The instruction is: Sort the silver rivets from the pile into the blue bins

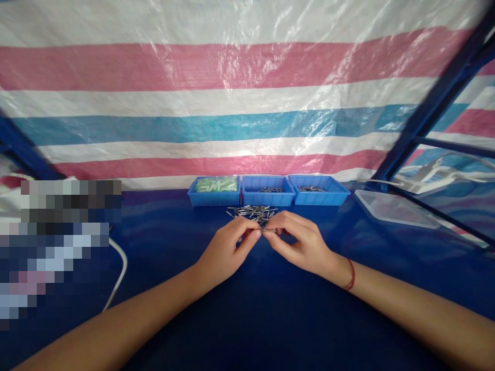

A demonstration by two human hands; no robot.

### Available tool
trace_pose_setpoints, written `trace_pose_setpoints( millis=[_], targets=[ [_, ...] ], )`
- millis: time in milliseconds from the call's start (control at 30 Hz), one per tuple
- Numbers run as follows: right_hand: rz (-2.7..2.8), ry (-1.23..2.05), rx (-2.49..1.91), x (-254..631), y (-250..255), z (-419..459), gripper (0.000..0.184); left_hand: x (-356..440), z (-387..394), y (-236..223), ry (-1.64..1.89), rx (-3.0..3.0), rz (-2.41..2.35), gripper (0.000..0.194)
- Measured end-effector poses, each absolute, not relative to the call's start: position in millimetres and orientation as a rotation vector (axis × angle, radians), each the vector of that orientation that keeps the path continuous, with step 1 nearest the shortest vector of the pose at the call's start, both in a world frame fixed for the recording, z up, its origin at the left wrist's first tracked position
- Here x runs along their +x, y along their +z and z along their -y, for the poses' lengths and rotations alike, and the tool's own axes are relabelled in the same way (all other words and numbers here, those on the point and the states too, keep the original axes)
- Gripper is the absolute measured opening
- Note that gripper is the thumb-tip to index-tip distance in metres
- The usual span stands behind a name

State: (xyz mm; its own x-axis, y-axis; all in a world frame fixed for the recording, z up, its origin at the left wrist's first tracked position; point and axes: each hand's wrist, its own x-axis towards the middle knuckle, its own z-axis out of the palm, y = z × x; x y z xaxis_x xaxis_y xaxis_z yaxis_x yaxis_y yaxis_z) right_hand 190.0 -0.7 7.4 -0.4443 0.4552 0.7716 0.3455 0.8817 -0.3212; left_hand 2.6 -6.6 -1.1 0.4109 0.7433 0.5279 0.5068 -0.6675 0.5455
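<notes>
Pinching one slender silvery metal piece point(266, 230) between fingertips of left hand point(222, 250) and right hand point(307, 242); working just in front of loose heap of thin metallic rods point(253, 212) on smooth dark-blue tabletop point(240, 319); calling for light, level pressure.

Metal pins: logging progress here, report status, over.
Left hand, right hand: both pinching at slim metal pin. Loose pin pile just beyond. Three blue bins behind, untouched.
</notes>
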Motion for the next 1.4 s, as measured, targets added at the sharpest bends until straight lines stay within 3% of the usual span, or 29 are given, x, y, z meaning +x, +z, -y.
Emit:
trace_pose_setpoints(
  millis=[167, 333, 500, 967, 1200, 1400],
  targets=[
    [1.903, 0.022, -0.876, 212, 18, -23, 0.010, 4, 4, -6, 1.088, 2.379, -1.169, 0.036],
    [1.586, -0.268, -1.279, 265, 24, -64, 0.016, 5, 2, -8, 0.941, 2.574, -1.233, 0.035],
    [1.651, -0.560, -1.575, 291, 13, -88, 0.022, 5, 2, -7, 0.659, 2.760, -1.292, 0.035],
    [2.092, -0.237, -1.082, 213, 4, -31, 0.016, 1, -9, -5, 0.695, 2.640, -1.330, 0.018],
    [2.179, -0.003, -0.896, 194, -5, -16, 0.015, -1, -11, -9, 0.975, 2.452, -1.280, 0.024],
    [2.055, 0.273, -0.874, 185, -3, -5, 0.008, -2, -8, -9, 1.191, 2.314, -1.110, 0.019]
  ],
)
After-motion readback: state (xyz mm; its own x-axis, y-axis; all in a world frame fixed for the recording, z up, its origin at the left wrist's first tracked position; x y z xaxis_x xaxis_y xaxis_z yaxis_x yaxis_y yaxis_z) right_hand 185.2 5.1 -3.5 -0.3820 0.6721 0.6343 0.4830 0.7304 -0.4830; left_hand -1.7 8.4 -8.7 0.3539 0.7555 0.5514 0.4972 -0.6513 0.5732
